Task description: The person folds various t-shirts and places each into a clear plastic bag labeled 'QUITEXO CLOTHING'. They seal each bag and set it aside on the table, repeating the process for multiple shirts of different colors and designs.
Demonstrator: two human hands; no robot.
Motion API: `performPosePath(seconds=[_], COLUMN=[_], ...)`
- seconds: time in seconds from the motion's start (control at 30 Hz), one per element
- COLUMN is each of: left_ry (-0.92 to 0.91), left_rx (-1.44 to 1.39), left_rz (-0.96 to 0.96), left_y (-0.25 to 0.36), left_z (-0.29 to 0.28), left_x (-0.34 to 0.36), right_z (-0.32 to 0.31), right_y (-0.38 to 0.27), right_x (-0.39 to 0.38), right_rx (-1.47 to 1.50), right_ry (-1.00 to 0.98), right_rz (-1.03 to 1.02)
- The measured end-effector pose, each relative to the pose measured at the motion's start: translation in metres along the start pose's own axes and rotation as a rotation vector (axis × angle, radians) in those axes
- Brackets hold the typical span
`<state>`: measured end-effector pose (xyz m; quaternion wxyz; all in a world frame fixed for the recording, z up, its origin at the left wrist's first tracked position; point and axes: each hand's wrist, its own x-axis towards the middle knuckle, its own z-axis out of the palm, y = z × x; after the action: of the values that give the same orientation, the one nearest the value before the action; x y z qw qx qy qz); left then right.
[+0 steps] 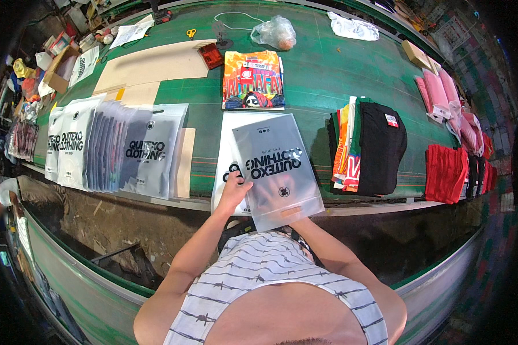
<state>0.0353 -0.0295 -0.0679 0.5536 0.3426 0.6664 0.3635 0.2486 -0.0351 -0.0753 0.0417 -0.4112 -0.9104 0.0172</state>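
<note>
A frosted plastic garment bag [302, 178] with dark print is held at a tilt over the table's near edge. My left hand [233, 191] pinches its left edge between thumb and fingers. The right forearm reaches under the bag's near end, and my right hand [276, 192] shows only dimly through the film, its fingers seemingly spread. Whether that hand is inside the bag or behind it, I cannot tell. Beneath lie more white printed bags [220, 172], partly covered. Just beyond them sits a folded, brightly coloured printed shirt [253, 80] with a red tag.
Filled bags [149, 152] stand in an overlapping row at left. Folded garments, a black one [380, 149] on top, lie at right, with red [446, 172] and pink bundles [440, 95] farther over. Cardboard [155, 66], yellow scissors [191, 34] and a clear plastic bag [275, 33] lie farther back.
</note>
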Motion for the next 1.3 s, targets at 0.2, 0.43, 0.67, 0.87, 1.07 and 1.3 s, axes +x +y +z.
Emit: performPosePath(seconds=[0.2, 0.43, 0.67, 0.87, 1.07, 1.3], left_ry=[0.016, -0.038, -0.014, -0.209, -0.615, -0.997], left_rx=[-0.243, -0.382, -0.488, -0.427, -0.04, 0.859], left_rz=[-0.134, -0.089, -0.047, 0.045, 0.341, 0.706], left_y=[0.012, 0.018, 0.03, 0.085, 0.163, 0.249], left_z=[0.013, 0.038, 0.058, 0.041, 0.029, 0.016], left_x=[0.006, 0.019, 0.019, 0.012, -0.024, -0.056], right_z=[0.008, 0.02, -0.034, -0.202, -0.268, -0.29], right_y=[0.011, 0.021, 0.009, 0.006, 0.06, 0.085], right_x=[0.001, -0.011, -0.023, -0.036, -0.003, 0.071], right_rx=[0.01, -0.129, 0.152, 0.626, 0.733, 0.229], right_ry=[0.057, 0.079, -0.036, -0.614, 0.202, 0.013], right_rz=[-0.036, -0.092, 0.055, 0.014, -0.019, -0.231])
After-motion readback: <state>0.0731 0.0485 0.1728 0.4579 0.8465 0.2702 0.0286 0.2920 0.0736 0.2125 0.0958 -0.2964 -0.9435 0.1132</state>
